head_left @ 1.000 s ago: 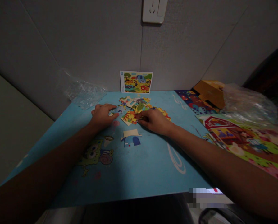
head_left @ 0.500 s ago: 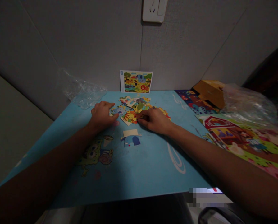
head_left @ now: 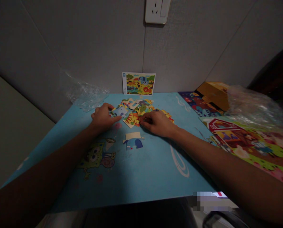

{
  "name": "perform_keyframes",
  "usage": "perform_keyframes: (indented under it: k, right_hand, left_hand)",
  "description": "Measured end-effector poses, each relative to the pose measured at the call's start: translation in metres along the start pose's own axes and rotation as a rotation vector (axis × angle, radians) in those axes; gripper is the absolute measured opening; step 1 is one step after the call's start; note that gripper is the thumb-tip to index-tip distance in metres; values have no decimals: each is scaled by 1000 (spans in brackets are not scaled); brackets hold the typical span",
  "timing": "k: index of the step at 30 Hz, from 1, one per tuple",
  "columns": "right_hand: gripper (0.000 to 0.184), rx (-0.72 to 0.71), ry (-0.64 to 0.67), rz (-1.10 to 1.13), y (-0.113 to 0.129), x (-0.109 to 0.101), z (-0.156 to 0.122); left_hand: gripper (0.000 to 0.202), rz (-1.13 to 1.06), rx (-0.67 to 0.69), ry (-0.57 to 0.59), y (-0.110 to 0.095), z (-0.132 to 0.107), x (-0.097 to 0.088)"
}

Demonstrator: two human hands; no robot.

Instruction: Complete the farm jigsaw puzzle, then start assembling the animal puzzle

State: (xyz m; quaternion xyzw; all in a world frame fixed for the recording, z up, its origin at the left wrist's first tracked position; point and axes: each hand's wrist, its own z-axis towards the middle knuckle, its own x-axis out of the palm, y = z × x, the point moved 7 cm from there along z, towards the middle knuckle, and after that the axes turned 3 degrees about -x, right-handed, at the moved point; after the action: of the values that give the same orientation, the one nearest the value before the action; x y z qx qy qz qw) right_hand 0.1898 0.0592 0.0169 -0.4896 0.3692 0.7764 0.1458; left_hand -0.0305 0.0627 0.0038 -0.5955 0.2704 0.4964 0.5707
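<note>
A heap of colourful puzzle pieces (head_left: pixel 141 109) lies on the blue cartoon-printed table mat (head_left: pixel 136 164) near the wall. My left hand (head_left: pixel 102 117) rests at the heap's left edge, its thumb and fingers pinched on a pale blue piece (head_left: pixel 119 111). My right hand (head_left: pixel 158 123) lies curled on the heap's right side, fingertips touching an orange and yellow piece (head_left: pixel 132 119). A single blue and cream piece (head_left: pixel 133 140) sits alone in front of the heap, between my forearms. A small reference picture card (head_left: pixel 138 83) leans upright against the wall behind the heap.
A crumpled clear plastic bag (head_left: pixel 84 93) lies at the back left. On the right are a finished farm puzzle (head_left: pixel 248 141), a yellow cardboard box (head_left: pixel 214 93) and a large plastic bag (head_left: pixel 252 106). A wall socket (head_left: pixel 156 11) is above.
My left hand has slid a little away from me with the pale blue piece, which has tilted up. My right hand has barely moved.
</note>
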Motion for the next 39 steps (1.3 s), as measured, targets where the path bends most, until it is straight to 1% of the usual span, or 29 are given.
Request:
perform_keyframes:
  k: [2,4,6,7,8,10,12,14,16,18,19,21,24,26,28,32,36,39]
  right_hand:
    - [17,-1,-5,3,2,-1,0]
    - [20,12,-34,11,4,-5,0]
    - [28,36,-105,47,5,-12,-1]
    - [34,45,-145,80,6,-16,-2]
    - [39,45,-176,120,7,-18,-3]
    - [43,4,-185,197,11,-17,-5]
    - [34,-63,-114,273,15,-11,-5]
    - [28,-108,-32,328,18,-3,-6]
    - [29,-116,17,349,17,0,-7]
    - [30,-116,46,344,14,-1,-7]
    - [30,-117,68,341,13,-1,-7]
    - [32,-123,121,335,10,-2,-7]
    - [35,-141,179,329,8,-4,-8]
    - [35,-158,205,331,8,-3,-9]
    - [32,-165,228,336,10,-2,-10]
    - [14,-135,232,337,10,1,-10]
    - [25,-110,220,358,8,2,-10]
    - [22,-109,231,395,9,2,-11]
  left_hand:
    - [44,-142,63,-52,-5,-3,-5]
    - [37,-283,192,-112,-16,-10,-14]
    - [34,-367,326,-131,-28,-20,-22]
    - [33,-387,390,-110,-35,-26,-24]
    - [34,-402,450,-66,-42,-32,-24]
    - [38,-430,561,50,-54,-44,-20]
    - [43,-460,643,143,-62,-53,-16]
    - [43,-479,688,178,-64,-57,-13]
    - [38,-473,740,178,-65,-57,-12]
    - [37,-459,823,187,-65,-58,-10]
    - [39,-444,868,208,-66,-60,-9]
    - [51,-391,940,272,-67,-64,-4]
    - [77,-279,967,377,-67,-70,5]
    - [87,-235,963,422,-67,-73,8]
    - [85,-227,969,440,-68,-75,8]
    - [75,-254,975,460,-67,-74,7]
    - [74,-262,932,469,-64,-71,8]
    - [71,-247,931,467,-63,-71,9]
